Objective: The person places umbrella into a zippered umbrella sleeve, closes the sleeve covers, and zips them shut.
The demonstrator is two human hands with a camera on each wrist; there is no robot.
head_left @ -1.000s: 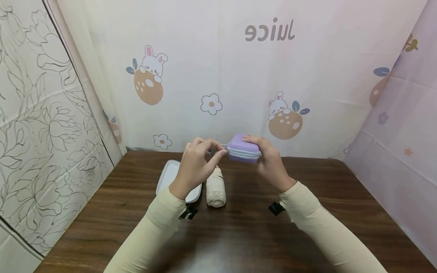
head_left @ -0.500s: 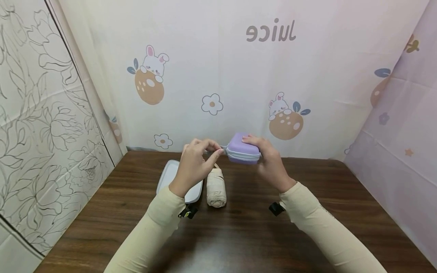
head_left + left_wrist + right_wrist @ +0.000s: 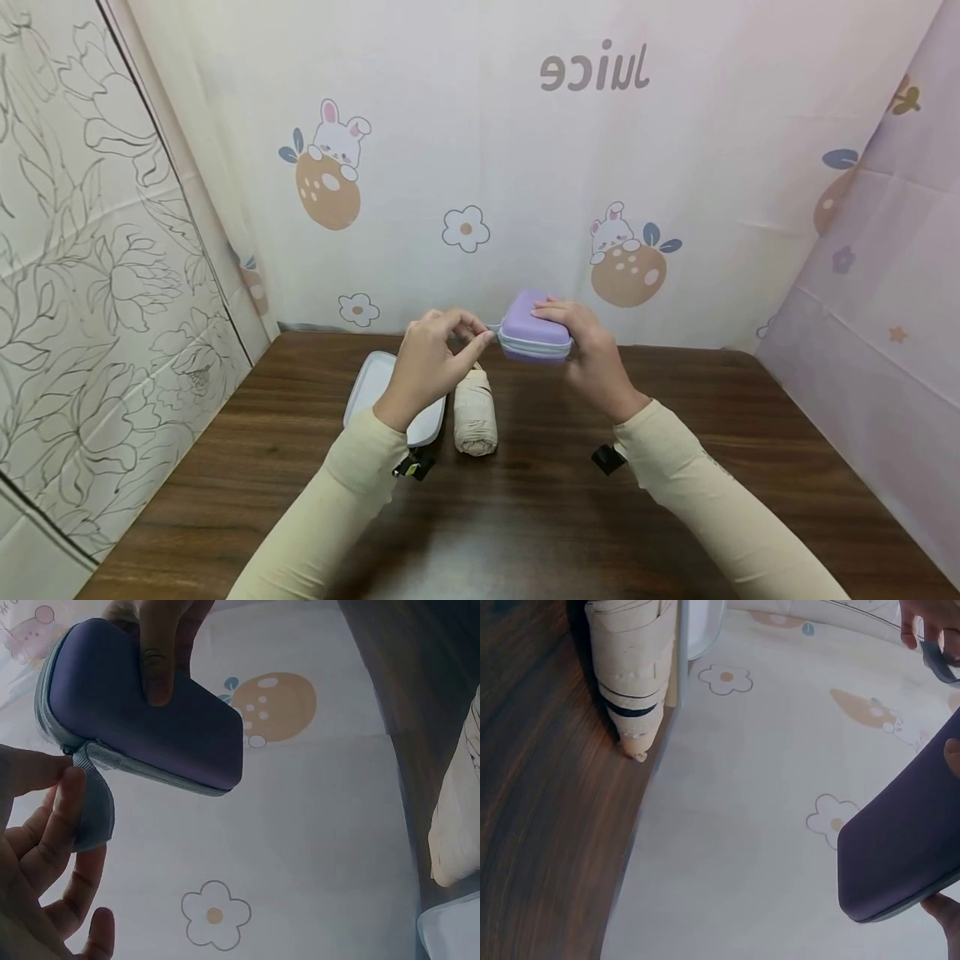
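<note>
A purple zip-up case with a pale grey zipper band is held up above the back of the table. My right hand grips its right side, with fingers over the top and the thumb side beneath. At the left corner, my left hand pinches the zipper pull between thumb and forefinger. A grey strap loop hangs from that same corner beside the left fingers in the left wrist view. The zipper looks closed along the visible edge. Most of the right hand is hidden behind the case in the left wrist view.
On the wooden table, a beige folded umbrella-like roll lies below the left hand. A white shallow tray or lid is beside it, partly covered by the left hand. A printed curtain hangs close behind the table.
The case has tilted slightly, so more of its top shows. My left fingertips have shifted a little to the left; my right hand keeps its grip.
</note>
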